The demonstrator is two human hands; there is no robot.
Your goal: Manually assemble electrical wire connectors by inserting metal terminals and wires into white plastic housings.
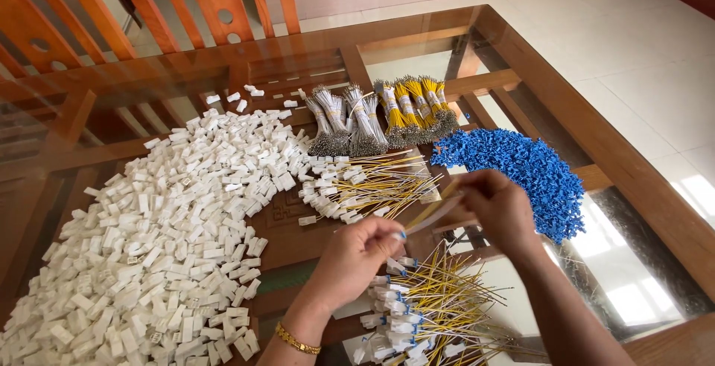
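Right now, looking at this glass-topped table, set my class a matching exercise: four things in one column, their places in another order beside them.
Things:
1. white plastic connectors
2. blue connectors
3. bundled wires
4. gold bracelet

Places:
A. far side of the table, standing in tied bunches
B. on the left hand's wrist
C. big heap on the left
D. pile right of the right hand

Pairs: 1-C, 2-D, 3-A, 4-B

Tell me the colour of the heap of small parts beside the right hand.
Blue heap, clearest in the head view.
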